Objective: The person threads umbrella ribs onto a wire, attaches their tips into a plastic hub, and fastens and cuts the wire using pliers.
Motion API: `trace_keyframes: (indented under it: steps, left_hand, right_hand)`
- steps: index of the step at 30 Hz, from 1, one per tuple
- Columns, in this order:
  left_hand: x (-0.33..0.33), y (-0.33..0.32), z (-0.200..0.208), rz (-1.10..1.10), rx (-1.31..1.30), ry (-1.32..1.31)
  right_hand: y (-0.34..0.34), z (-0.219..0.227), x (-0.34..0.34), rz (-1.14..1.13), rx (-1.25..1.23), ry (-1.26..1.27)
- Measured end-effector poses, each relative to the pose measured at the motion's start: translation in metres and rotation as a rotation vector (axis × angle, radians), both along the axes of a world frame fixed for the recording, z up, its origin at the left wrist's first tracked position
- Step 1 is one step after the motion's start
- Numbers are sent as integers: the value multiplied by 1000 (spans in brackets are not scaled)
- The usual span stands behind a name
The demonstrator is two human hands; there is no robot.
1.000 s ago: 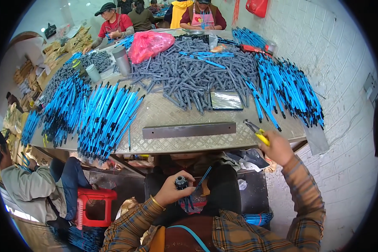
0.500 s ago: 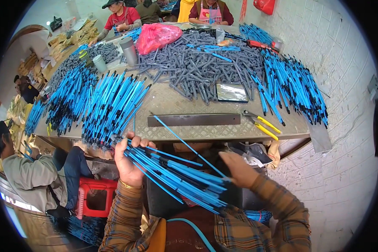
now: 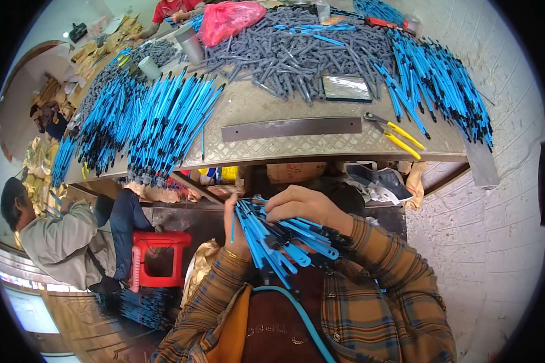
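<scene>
A loose bundle of thin blue rods (image 3: 265,241) with black fittings is held before my chest, its near ends fanned toward me. Some near ends are flat and rounded, with a small hole. My left hand (image 3: 238,235) grips the bundle from the left side, its fingers largely hidden behind the rods. From the right, my right hand (image 3: 303,206) curls over the top of the same bundle, fingers bent and pressed onto the rods. Beyond my hands, a dark metal bar (image 3: 290,129) lies along the table's near edge, with yellow-handled pliers (image 3: 399,136) to its right.
The table (image 3: 248,100) carries a heap of grey plastic parts (image 3: 266,51), blue rod piles at left (image 3: 175,124) and right (image 3: 442,85), a pink bag (image 3: 230,21) and a steel cup (image 3: 189,45). A seated person (image 3: 63,242) is at left, near a red stool (image 3: 160,254).
Both hands and the bundle have come closer to my chest. My right hand has moved from the single rod at the near end onto the bundle's top. The view has tilted downward.
</scene>
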State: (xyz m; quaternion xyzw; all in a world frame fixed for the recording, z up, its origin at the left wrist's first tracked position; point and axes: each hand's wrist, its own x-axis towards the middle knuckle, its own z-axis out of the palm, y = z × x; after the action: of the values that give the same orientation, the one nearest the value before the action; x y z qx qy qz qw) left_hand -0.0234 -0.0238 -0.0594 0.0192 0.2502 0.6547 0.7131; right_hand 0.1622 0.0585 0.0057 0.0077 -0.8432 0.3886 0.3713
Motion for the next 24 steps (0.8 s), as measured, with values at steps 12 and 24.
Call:
trace_keyframes:
  steps: [12,24]
  left_hand:
    - [-37,-34,51,-564,541,794]
    - [-38,-37,48,-705,485,656]
  right_hand:
    - [-20,-25,6,251,-247,-325]
    - [-20,-45,-5,332,-294,-319]
